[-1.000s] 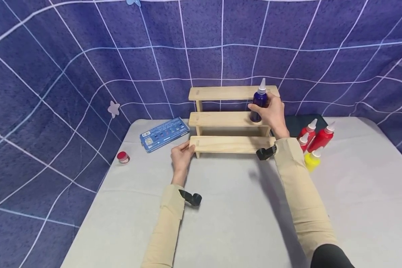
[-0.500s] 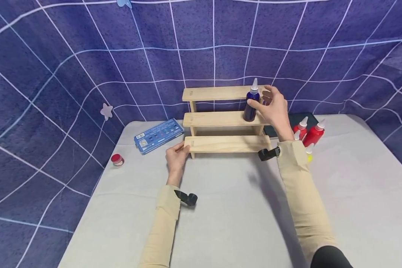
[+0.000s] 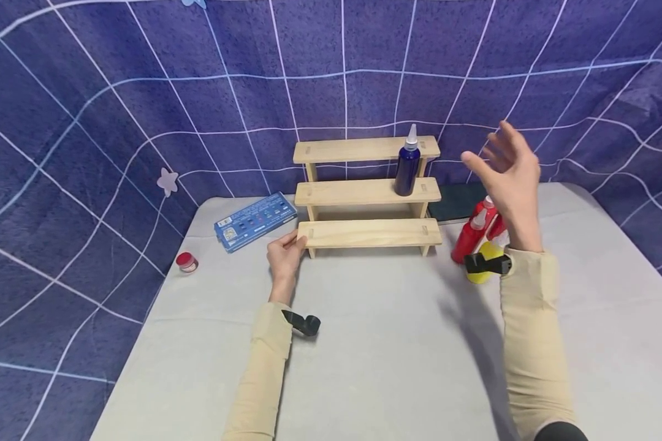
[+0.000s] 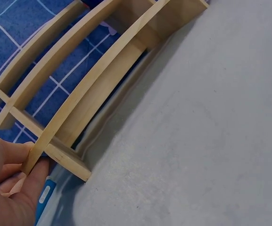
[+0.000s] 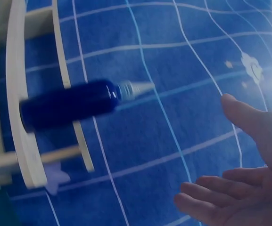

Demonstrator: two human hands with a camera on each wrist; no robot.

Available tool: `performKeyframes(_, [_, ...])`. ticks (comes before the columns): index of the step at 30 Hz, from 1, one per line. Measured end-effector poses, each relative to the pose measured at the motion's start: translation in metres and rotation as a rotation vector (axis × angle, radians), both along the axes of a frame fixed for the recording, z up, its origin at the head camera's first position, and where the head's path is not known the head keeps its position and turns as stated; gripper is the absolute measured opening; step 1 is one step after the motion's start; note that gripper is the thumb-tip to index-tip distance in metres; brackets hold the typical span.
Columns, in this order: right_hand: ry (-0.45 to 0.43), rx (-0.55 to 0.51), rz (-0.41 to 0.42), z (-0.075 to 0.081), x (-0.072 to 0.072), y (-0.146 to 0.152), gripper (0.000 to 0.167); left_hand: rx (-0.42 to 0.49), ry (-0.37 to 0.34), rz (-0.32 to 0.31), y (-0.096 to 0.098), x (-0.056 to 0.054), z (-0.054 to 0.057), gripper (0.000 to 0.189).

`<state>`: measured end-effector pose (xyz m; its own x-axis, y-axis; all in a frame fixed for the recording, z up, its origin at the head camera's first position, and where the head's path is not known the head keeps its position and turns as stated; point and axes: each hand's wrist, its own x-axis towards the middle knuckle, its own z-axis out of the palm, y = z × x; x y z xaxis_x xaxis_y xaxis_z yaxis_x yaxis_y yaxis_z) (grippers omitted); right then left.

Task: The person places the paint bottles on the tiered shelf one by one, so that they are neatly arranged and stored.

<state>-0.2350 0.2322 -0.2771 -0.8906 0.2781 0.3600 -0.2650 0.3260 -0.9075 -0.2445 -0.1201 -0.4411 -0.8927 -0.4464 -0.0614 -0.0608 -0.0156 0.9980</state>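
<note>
A dark blue squeeze bottle [image 3: 406, 170] with a pale pointed nozzle stands upright near the right end of the middle board of a three-step wooden shelf [image 3: 364, 233]. My left hand [image 3: 284, 260] grips the left end of the lowest board; the left wrist view shows the thumb and fingers of that hand [image 4: 13, 174] on either side of the board's end. Raised in the air to the right of the shelf, my right hand [image 3: 512, 174] holds nothing. Its fingers are spread from the thumb, and the right wrist view shows the blue bottle [image 5: 72, 104] apart from it.
Several red squeeze bottles [image 3: 467, 240] and a yellow bottle [image 3: 492, 250] stand right of the shelf, partly behind my right wrist. A dark flat item [image 3: 451, 203] lies behind them. Left are a blue box [image 3: 256, 222] and a small red-lidded jar [image 3: 187, 262].
My right hand has let go of the blue bottle and moved away to the right. The bottle stays on the middle board. My left hand keeps its grip on the shelf.
</note>
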Motion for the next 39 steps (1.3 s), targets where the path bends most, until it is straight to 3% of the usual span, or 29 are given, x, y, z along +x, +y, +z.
performKeyframes(7, [0.046, -0.117, -0.078, -0.005, 0.012, 0.034, 0.076, -0.007, -0.013, -0.006, 0.000, -0.001, 0.000, 0.035])
performKeyframes(15, [0.020, -0.220, -0.184, -0.023, 0.019, 0.069, 0.079, 0.007, -0.006, -0.011, 0.000, -0.001, 0.000, 0.034])
performKeyframes(18, [-0.029, -0.222, -0.216, -0.033, 0.018, 0.079, 0.080, 0.020, 0.016, 0.002, 0.000, 0.001, 0.001, 0.032])
performKeyframes(21, [-0.100, -0.124, -0.242, -0.046, 0.016, 0.088, 0.080, 0.022, 0.024, 0.007, 0.000, 0.002, 0.001, 0.031])
performKeyframes(25, [-0.158, -0.021, -0.239, -0.063, 0.010, 0.095, 0.079, 0.006, 0.004, -0.010, 0.001, 0.001, 0.001, 0.034])
performKeyframes(39, [-0.299, 0.037, -0.082, -0.116, -0.007, 0.108, 0.084, 0.006, -0.037, -0.013, 0.001, -0.001, 0.001, 0.035])
